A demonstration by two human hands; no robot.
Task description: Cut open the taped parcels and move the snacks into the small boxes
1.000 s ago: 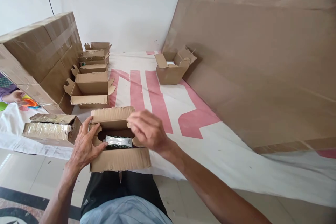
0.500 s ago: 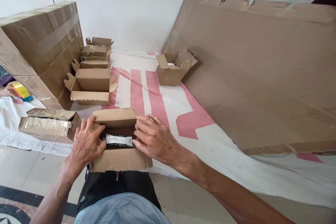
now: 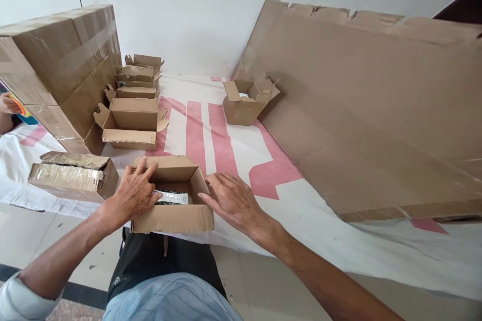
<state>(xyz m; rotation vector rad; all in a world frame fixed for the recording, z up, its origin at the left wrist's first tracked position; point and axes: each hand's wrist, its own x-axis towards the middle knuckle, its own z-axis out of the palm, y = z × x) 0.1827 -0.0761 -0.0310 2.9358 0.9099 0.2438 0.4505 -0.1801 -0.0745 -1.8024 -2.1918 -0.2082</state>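
Note:
A small open cardboard box [image 3: 171, 218] sits in front of me on a white cloth with pink stripes. Inside it lies a dark packet with a silvery label [image 3: 171, 197]. My left hand [image 3: 133, 193] lies flat over the box's left side flap, fingers spread. Just to the right of the box, my right hand [image 3: 231, 200] rests with its fingertips against the right wall. Neither hand holds anything.
A row of open small boxes [image 3: 130, 123] runs back on the left beside a big taped carton [image 3: 56, 65]. A foil-topped box [image 3: 71, 175] lies at left. Another open box [image 3: 246, 100] stands by a large leaning cardboard sheet [image 3: 372, 110]. Another person's hand [image 3: 7, 105] shows at far left.
My right hand has come down from above the box to its right side, pressing the flap. My left hand has shifted further over the left flap. The view has tilted slightly.

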